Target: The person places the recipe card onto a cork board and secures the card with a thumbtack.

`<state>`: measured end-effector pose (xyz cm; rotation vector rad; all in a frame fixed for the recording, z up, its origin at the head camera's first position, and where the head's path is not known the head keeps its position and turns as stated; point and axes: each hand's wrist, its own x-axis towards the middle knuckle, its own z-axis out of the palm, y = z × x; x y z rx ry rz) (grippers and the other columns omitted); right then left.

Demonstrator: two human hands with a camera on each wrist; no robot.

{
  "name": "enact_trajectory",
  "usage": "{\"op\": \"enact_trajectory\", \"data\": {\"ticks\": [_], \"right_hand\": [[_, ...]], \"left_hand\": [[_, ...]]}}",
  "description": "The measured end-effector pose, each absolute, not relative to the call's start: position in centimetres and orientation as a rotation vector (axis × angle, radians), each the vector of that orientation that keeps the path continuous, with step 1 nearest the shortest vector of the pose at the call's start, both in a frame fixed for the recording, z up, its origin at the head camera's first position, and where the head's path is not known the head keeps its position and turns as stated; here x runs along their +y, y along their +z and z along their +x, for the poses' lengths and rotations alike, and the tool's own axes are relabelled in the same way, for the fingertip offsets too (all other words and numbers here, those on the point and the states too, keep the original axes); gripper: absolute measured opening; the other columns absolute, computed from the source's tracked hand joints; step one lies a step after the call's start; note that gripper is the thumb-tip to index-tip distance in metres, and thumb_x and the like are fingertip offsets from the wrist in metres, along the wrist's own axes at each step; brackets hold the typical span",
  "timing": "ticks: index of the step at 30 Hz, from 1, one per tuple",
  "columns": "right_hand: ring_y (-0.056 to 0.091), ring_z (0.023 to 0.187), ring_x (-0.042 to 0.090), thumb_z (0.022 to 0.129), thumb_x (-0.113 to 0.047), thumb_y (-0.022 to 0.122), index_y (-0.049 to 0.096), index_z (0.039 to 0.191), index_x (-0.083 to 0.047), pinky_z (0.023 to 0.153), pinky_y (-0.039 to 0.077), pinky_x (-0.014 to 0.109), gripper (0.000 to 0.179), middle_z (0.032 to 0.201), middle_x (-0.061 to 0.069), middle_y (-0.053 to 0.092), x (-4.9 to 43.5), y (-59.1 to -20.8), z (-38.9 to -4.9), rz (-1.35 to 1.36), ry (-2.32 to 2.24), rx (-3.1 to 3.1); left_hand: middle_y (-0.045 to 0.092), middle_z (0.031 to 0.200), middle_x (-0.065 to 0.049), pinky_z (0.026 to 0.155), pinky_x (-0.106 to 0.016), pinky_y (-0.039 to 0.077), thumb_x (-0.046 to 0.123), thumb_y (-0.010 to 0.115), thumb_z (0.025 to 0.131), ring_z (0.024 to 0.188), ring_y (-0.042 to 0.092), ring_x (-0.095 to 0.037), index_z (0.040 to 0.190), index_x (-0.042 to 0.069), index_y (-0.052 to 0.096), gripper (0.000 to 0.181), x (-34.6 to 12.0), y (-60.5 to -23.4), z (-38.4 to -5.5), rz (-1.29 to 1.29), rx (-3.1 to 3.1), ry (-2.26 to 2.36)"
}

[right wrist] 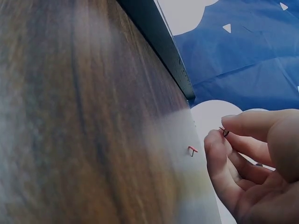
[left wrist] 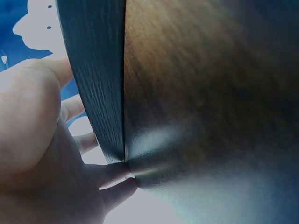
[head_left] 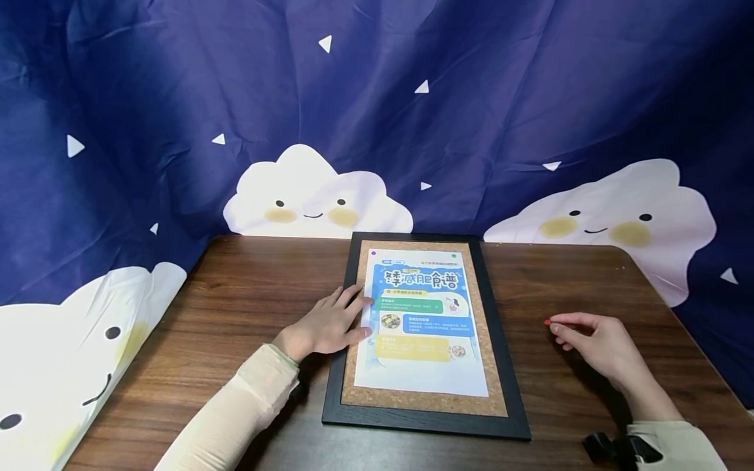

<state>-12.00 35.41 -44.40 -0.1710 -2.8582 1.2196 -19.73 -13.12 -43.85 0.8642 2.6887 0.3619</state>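
Observation:
A printed poster (head_left: 412, 377) with Chinese text lies on a black-framed cork board (head_left: 495, 402). Purple (head_left: 374, 253) and green (head_left: 454, 256) thumbtacks sit at its top corners. My left hand (head_left: 326, 324) rests across the board's left edge, fingers spread, with some fingertips on the poster. Right of the board, my right hand (head_left: 597, 343) pinches a small thumbtack (right wrist: 225, 133) between thumb and finger; it looks dark in the right wrist view. Near those fingertips a red thumbtack (right wrist: 193, 150) shows against the tabletop; a red spot also appears there in the head view.
The board stands on a dark brown wooden table (head_left: 177, 366) with rounded far corners. Behind and left hangs a blue cloth (head_left: 365, 85) with smiling clouds and white triangles. A black wrist device (head_left: 618, 448) is strapped below my right hand.

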Motion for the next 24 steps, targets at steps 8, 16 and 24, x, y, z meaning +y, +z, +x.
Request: {"op": "enact_trajectory", "data": {"ticks": [8, 16, 24], "right_hand": [[0.070, 0.069, 0.004, 0.107, -0.015, 0.070, 0.075, 0.122, 0.010, 0.052, 0.051, 0.028, 0.030, 0.090, 0.004, 0.081, 35.1, -44.6, -12.0, -0.127, 1.255, -2.846], [0.072, 0.065, 0.008, 0.103, -0.002, 0.071, 0.070, 0.110, 0.016, 0.058, 0.060, 0.027, 0.020, 0.078, -0.009, 0.077, 34.3, -44.8, -12.2, 0.036, 1.497, -2.716], [0.076, 0.070, 0.011, 0.105, 0.003, 0.065, 0.066, 0.112, 0.020, 0.062, 0.065, 0.031, 0.018, 0.084, -0.002, 0.080, 33.2, -44.8, -12.5, 0.150, 1.651, -2.706]], "left_hand": [[0.013, 0.181, -0.016, 0.129, -0.067, 0.029, 0.048, 0.051, 0.114, 0.166, 0.020, -0.047, 0.167, 0.018, 0.036, 0.063, -13.2, -44.0, -19.7, 0.868, 2.689, 0.370], [0.013, 0.182, -0.015, 0.130, -0.066, 0.028, 0.049, 0.051, 0.114, 0.166, 0.019, -0.049, 0.168, 0.019, 0.035, 0.064, -13.1, -43.9, -19.8, 0.864, 2.695, 0.362], [0.011, 0.182, -0.015, 0.130, -0.067, 0.026, 0.050, 0.051, 0.113, 0.166, 0.016, -0.050, 0.169, 0.020, 0.034, 0.065, -13.1, -43.8, -19.8, 0.850, 2.688, 0.364]]}}
